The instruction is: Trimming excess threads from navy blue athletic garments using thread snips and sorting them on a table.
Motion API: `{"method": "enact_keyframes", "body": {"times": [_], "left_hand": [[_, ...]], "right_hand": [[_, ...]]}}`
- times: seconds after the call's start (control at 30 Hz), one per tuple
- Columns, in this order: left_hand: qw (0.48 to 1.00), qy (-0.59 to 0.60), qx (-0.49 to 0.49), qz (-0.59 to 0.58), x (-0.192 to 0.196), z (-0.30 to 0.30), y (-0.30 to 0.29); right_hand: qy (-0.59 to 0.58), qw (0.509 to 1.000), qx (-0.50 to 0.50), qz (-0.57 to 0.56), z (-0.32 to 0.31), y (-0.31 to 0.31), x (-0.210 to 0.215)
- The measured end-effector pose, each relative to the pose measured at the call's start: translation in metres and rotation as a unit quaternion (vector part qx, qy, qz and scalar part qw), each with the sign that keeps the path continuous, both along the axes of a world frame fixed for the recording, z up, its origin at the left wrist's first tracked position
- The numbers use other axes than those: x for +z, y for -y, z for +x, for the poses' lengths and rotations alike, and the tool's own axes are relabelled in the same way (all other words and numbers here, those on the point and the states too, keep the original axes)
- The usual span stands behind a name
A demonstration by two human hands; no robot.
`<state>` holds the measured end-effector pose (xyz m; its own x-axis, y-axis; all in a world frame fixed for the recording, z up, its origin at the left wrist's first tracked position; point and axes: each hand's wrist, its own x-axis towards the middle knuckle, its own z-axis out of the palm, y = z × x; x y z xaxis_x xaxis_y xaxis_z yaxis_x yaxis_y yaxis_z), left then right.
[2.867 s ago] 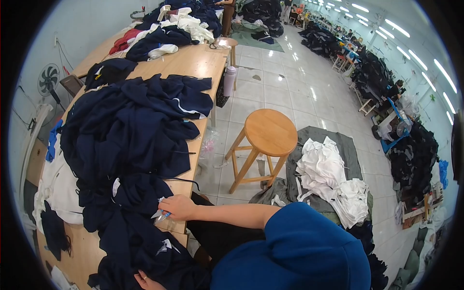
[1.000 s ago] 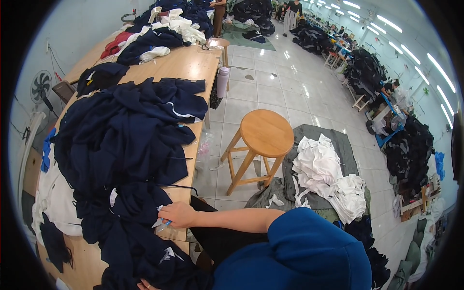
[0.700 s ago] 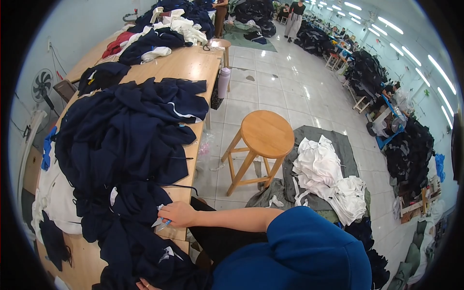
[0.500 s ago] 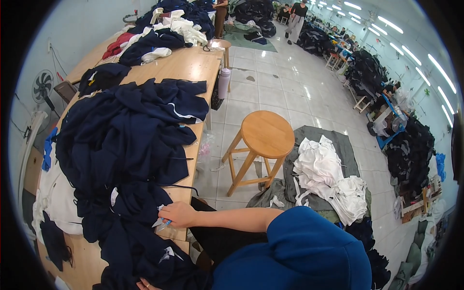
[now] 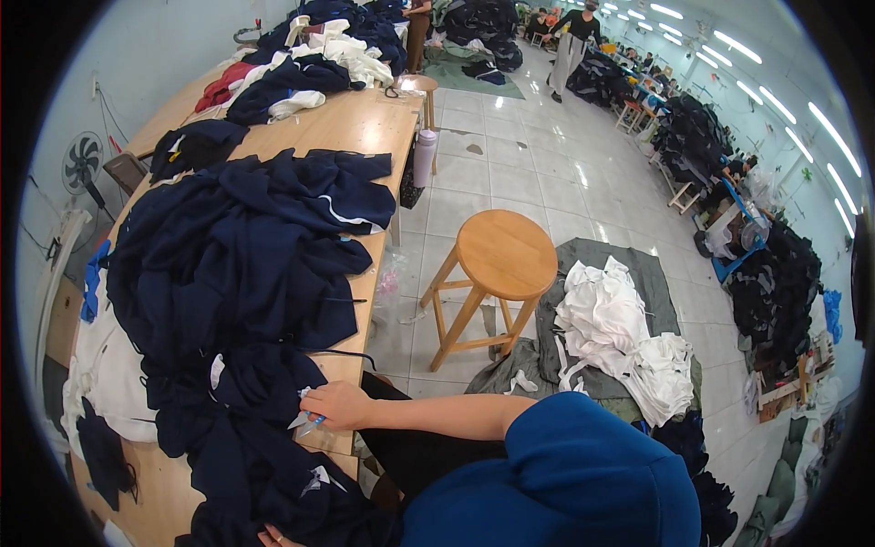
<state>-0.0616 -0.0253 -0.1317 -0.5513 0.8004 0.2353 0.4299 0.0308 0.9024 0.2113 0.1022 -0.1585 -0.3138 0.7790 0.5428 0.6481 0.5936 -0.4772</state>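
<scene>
"What was in the right hand [image 5: 335, 406]?"

"Small scissors [image 5: 314, 420] with blue on the handles; the fingers were closed around them, the blades pointing left."

"And the left hand [image 5: 276, 537]?"

"Its fingers lay on a dark navy garment [image 5: 251, 474]. The lower edge of the view cut it off, so whether it gripped the cloth could not be told."

"Where was that garment?"

"Near the worktop's [image 5: 365, 118] right edge, partly past it beside the person's blue shirt [image 5: 547, 474]. A white tag [image 5: 316, 480] showed on it."

"What lay around it?"

"A navy heap [image 5: 237, 246] farther up the worktop, and white cloth [image 5: 109, 378] along the left edge. Beyond the right edge stood a wooden stool [image 5: 507, 254], near white garments [image 5: 606, 310] piled on a grey sheet [image 5: 658, 287]."
</scene>
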Motion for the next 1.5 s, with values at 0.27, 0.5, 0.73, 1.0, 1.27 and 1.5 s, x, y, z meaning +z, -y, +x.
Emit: {"method": "enact_keyframes", "body": {"times": [0.27, 0.5, 0.73, 1.0, 1.27, 1.5], "left_hand": [[0.999, 0.006, 0.014, -0.031, 0.001, 0.0, 0.001], [0.998, 0.03, 0.021, -0.049, -0.004, -0.003, 0.002], [0.999, 0.02, -0.001, -0.035, -0.004, -0.005, 0.002], [0.997, -0.05, 0.007, -0.062, -0.013, -0.013, 0.016], [0.901, 0.431, 0.04, 0.002, 0.055, 0.026, 0.04], [0.886, 0.459, -0.025, -0.055, 0.065, 0.042, 0.042]], "right_hand": [[-0.01, 1.0, 0.009, -0.007, 0.002, 0.0, 0.001], [-0.01, 1.0, 0.013, -0.007, 0.002, 0.0, 0.001], [-0.016, 1.0, 0.011, -0.006, 0.002, 0.0, 0.001], [-0.056, 0.997, 0.015, -0.043, 0.006, 0.003, 0.007], [-0.212, 0.938, -0.047, -0.269, 0.008, 0.007, 0.055], [-0.274, 0.886, -0.02, -0.373, 0.022, 0.017, 0.08]]}}
